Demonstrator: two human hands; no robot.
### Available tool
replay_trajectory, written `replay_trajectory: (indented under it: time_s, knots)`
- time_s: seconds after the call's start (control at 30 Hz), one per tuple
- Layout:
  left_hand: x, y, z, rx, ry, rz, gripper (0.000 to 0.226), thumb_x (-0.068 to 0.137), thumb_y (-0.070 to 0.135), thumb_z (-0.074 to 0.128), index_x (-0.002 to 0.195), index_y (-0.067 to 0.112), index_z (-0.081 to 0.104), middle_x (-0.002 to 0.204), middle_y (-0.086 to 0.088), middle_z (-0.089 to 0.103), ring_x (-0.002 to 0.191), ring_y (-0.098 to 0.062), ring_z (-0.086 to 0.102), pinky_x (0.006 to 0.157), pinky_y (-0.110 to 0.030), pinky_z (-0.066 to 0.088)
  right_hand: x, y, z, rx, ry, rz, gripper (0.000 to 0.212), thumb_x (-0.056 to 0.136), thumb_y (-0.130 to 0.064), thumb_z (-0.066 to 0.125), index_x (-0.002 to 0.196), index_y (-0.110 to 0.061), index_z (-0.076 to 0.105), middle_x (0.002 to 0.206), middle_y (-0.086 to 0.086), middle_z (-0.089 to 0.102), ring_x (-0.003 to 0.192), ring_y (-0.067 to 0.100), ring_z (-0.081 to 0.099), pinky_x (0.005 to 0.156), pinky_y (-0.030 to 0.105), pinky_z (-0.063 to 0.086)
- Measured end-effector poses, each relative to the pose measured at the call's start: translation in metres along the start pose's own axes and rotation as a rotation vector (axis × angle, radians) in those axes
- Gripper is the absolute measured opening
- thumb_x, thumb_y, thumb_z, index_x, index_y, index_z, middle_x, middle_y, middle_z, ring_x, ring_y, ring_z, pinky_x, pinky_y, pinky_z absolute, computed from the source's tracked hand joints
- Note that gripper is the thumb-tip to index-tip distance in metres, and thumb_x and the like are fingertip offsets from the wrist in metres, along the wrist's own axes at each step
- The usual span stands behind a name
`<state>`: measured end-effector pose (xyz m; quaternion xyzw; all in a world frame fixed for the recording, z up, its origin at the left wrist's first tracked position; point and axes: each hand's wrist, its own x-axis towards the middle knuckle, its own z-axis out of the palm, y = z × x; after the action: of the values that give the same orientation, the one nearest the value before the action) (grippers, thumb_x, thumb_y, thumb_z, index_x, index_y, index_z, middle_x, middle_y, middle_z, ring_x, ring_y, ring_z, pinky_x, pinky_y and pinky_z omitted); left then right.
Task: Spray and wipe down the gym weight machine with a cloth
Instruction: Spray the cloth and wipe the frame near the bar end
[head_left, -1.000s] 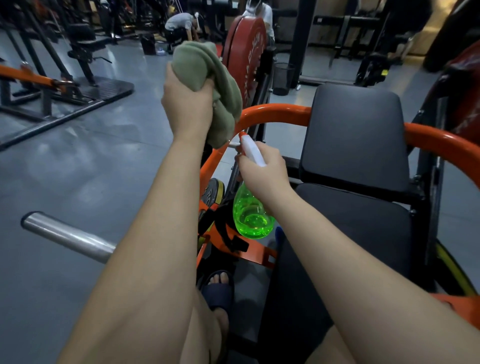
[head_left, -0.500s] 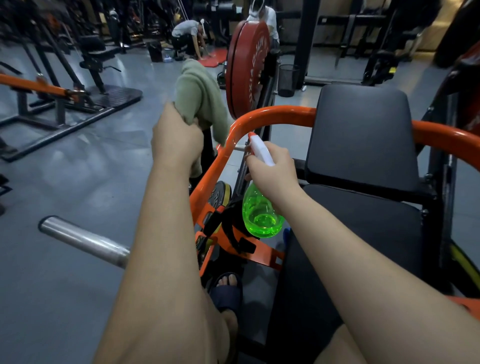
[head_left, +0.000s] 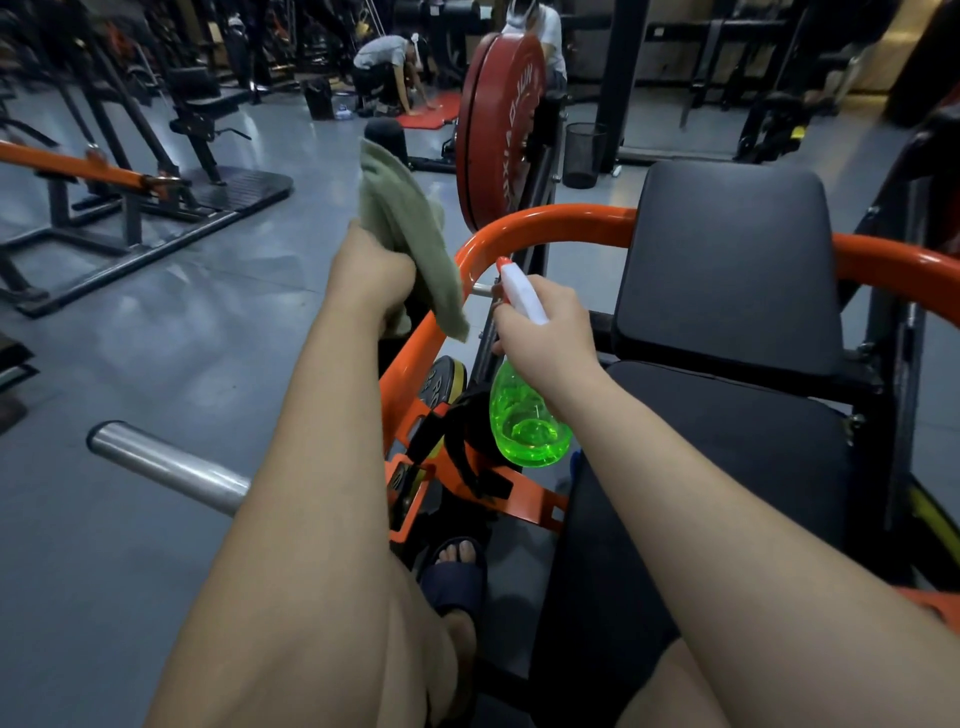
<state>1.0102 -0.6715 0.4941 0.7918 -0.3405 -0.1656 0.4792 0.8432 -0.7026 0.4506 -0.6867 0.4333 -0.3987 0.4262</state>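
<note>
Grey gym floor lay behind the orange frame bar (head_left: 550, 217), which curved past a black back pad (head_left: 727, 260) and a red weight plate (head_left: 496, 130). The right grip (head_left: 545, 332) clenched the spray bottle (head_left: 527, 421), its long axis steep, with the nozzle up and forward at the bar and the green base down. The left grip (head_left: 371, 273) clutched the cloth (head_left: 410, 228), lower than a second before and now draped against the bar.

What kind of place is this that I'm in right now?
Almost certainly a gym's weight floor. A big red weight plate is loaded on the orange-framed machine with black pads, and more steel-framed machines stand across the grey floor.
</note>
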Motion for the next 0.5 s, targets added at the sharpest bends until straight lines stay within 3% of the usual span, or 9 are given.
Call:
replay_trajectory:
  time_s: [0.1,0.17,0.27,0.33,0.4,0.5]
  knots:
    - [0.009,-0.018,-0.002,0.018,-0.087,0.031,0.055,0.072,0.010,0.048,0.126,0.022,0.056,0.107,-0.010,0.069,0.093,-0.032,0.069,0.073,-0.045,0.063,-0.001,0.000,-0.001,-0.013,-0.005,0.007,0.018,0.093,-0.015,0.052,0.079,-0.006,0.054,0.070,0.005,0.053,0.073,0.040,0.064,0.059,0.032,0.044]
    - [0.002,-0.024,-0.004,0.034,-0.151,0.040,0.061,0.071,0.012,0.052,0.130,0.024,0.049,0.106,-0.010,0.069,0.093,-0.033,0.070,0.077,-0.053,0.062,-0.002,0.001,-0.001,-0.017,-0.006,0.004,0.015,0.092,-0.014,0.052,0.084,-0.002,0.056,0.071,0.005,0.052,0.077,0.043,0.065,0.061,0.035,0.045]
    - [-0.022,-0.025,-0.006,0.045,-0.158,0.052,0.078,0.081,0.013,0.056,0.149,0.021,0.020,0.101,-0.012,0.066,0.090,-0.035,0.067,0.085,-0.052,0.059,-0.010,-0.003,0.000,-0.008,0.010,0.013,0.018,0.089,-0.017,0.051,0.089,-0.001,0.059,0.073,0.006,0.054,0.088,0.044,0.067,0.064,0.047,0.054]
    - [-0.038,-0.022,-0.006,-0.003,-0.114,0.103,0.088,0.085,0.019,0.060,0.156,0.026,0.008,0.110,-0.012,0.067,0.097,-0.036,0.068,0.089,-0.050,0.057,-0.019,-0.006,0.001,0.007,0.041,0.055,0.019,0.088,-0.019,0.051,0.089,-0.003,0.061,0.074,0.008,0.059,0.085,0.042,0.068,0.062,0.042,0.051]
    - [-0.049,-0.022,-0.005,0.029,-0.067,0.148,0.085,0.088,0.023,0.064,0.155,0.021,0.013,0.125,-0.012,0.063,0.111,-0.035,0.062,0.098,-0.045,0.051,-0.028,-0.012,0.005,0.025,0.071,0.107,0.020,0.086,-0.022,0.051,0.091,-0.007,0.064,0.080,0.012,0.067,0.079,0.036,0.069,0.066,0.036,0.052]
    - [-0.059,-0.022,-0.006,0.052,-0.098,0.173,0.085,0.083,0.037,0.070,0.151,0.019,0.023,0.137,-0.011,0.058,0.122,-0.034,0.057,0.104,-0.046,0.049,-0.038,-0.018,0.016,0.133,0.139,0.206,0.019,0.084,-0.022,0.051,0.089,-0.012,0.066,0.087,0.012,0.070,0.084,0.035,0.073,0.079,0.048,0.061]
